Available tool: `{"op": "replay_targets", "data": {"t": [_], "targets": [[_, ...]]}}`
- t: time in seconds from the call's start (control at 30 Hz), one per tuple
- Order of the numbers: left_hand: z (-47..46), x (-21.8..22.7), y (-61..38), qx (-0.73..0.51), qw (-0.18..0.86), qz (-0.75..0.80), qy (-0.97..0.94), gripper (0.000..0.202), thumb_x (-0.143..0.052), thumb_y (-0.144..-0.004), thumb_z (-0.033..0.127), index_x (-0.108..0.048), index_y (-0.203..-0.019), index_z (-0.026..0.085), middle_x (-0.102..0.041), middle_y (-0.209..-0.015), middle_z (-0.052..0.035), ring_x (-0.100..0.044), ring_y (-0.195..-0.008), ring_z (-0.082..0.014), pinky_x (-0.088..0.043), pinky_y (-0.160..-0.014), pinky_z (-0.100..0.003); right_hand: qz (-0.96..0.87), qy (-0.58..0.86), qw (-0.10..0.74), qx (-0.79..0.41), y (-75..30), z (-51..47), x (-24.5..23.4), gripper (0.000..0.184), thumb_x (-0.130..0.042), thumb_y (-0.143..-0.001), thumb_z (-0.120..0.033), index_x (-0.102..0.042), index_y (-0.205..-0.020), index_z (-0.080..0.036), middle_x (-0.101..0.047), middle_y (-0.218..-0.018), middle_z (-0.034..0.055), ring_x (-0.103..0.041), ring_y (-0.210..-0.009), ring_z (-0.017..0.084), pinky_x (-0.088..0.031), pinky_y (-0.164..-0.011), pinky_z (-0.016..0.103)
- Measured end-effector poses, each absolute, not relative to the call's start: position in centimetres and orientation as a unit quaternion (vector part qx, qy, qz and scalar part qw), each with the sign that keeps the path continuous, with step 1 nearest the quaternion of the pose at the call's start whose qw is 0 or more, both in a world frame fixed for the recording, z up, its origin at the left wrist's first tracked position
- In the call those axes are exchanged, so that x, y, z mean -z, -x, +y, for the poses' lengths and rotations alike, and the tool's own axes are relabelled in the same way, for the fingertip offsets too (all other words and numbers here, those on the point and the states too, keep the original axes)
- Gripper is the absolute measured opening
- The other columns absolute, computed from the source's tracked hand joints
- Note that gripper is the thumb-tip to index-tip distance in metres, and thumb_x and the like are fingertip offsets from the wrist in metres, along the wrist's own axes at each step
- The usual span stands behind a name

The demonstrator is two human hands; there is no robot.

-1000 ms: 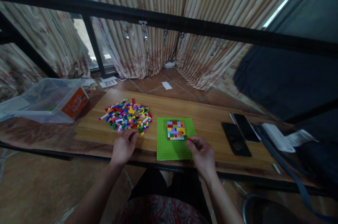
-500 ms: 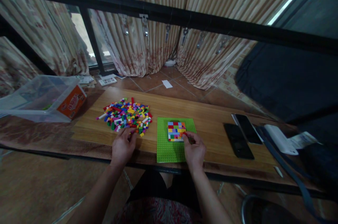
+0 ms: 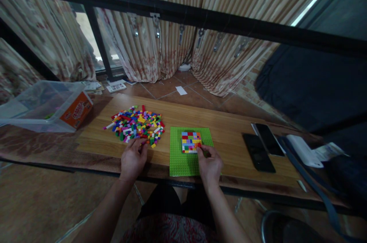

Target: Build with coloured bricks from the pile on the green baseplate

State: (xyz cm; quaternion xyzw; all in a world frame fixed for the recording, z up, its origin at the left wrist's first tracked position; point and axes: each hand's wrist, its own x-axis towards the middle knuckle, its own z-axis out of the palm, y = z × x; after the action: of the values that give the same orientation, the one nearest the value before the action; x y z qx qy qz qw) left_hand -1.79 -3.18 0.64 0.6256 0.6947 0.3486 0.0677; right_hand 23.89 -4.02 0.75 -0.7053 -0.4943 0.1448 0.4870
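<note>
A green studded baseplate (image 3: 183, 166) lies on the wooden board, bearing a square block of multicoloured toy bricks (image 3: 189, 141). My right hand (image 3: 210, 161) is closed at the right edge of that block, with a small red brick (image 3: 199, 145) between thumb and fingers. To the left lies a heap of loose toy bricks (image 3: 137, 122) in many colours. At its near edge rests my left hand (image 3: 133, 157), thumb and fingers drawn together; what they hold, if anything, is hidden.
A clear plastic tub (image 3: 43, 124) with an orange label stands at the far left. Two dark phones (image 3: 258, 153) (image 3: 268, 140) lie on the right of the wooden board (image 3: 229, 136). Beyond them are a white device (image 3: 304, 151) and a strap (image 3: 312, 182). A black rail (image 3: 172, 8) crosses above.
My right hand has shifted slightly left, bringing the red brick onto the right edge of the brick block. My left hand stays by the heap, almost unmoved.
</note>
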Motion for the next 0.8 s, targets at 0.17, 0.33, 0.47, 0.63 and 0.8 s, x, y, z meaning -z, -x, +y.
{"op": "replay_targets", "data": {"t": [0.17,0.33,0.47,0.63,0.8], "targets": [[-3.2,-0.6,1.8,-0.352,0.068,0.690,-0.629,0.022,-0.047,-0.086,0.032,-0.063,-0.095,0.020,-0.066,-0.100,-0.0072,-0.063,-0.084,-0.0203,-0.050,-0.077,-0.032,-0.491,0.707,0.486,-0.152,-23.9,-4.3,-1.0,0.025,-0.061,-0.076,-0.041,-0.070,-0.081,-0.018,-0.070,-0.083,0.0087,-0.062,-0.077,0.022,-0.045,-0.075,0.034],[-3.2,-0.8,1.7,-0.352,0.077,0.692,-0.626,0.023,-0.047,-0.085,0.033,-0.064,-0.095,0.019,-0.066,-0.099,-0.0076,-0.063,-0.084,-0.0205,-0.050,-0.077,-0.032,-0.484,0.704,0.487,-0.185,-24.2,-4.5,-0.8,0.030,-0.062,-0.076,-0.041,-0.069,-0.091,-0.016,-0.068,-0.086,0.0085,-0.060,-0.076,0.020,-0.046,-0.072,0.033],[-3.2,-0.8,1.7,-0.348,0.074,0.692,-0.628,0.024,-0.047,-0.086,0.033,-0.064,-0.096,0.019,-0.065,-0.100,-0.0078,-0.063,-0.085,-0.0207,-0.050,-0.080,-0.032,-0.517,0.675,0.478,-0.221,-25.1,-4.2,-0.9,0.040,-0.061,-0.077,-0.044,-0.067,-0.105,-0.017,-0.067,-0.091,0.0077,-0.059,-0.075,0.018,-0.047,-0.072,0.033],[-3.2,-0.6,1.8,-0.348,0.074,0.695,-0.624,0.024,-0.047,-0.086,0.033,-0.064,-0.096,0.019,-0.065,-0.100,-0.0080,-0.064,-0.083,-0.0205,-0.051,-0.078,-0.033,-0.592,0.619,0.448,-0.255,-26.5,-3.2,-1.4,0.034,-0.059,-0.081,-0.044,-0.070,-0.104,-0.022,-0.066,-0.097,0.0074,-0.060,-0.087,0.020,-0.047,-0.080,0.035],[-3.2,-0.5,1.8,-0.355,0.067,0.687,-0.631,0.023,-0.048,-0.085,0.033,-0.064,-0.096,0.020,-0.066,-0.100,-0.0074,-0.063,-0.089,-0.0221,-0.050,-0.081,-0.033,-0.623,0.602,0.424,-0.263,-27.5,-2.6,-1.6,0.026,-0.058,-0.082,-0.041,-0.072,-0.096,-0.024,-0.066,-0.096,0.0063,-0.060,-0.089,0.021,-0.047,-0.083,0.037]]}}
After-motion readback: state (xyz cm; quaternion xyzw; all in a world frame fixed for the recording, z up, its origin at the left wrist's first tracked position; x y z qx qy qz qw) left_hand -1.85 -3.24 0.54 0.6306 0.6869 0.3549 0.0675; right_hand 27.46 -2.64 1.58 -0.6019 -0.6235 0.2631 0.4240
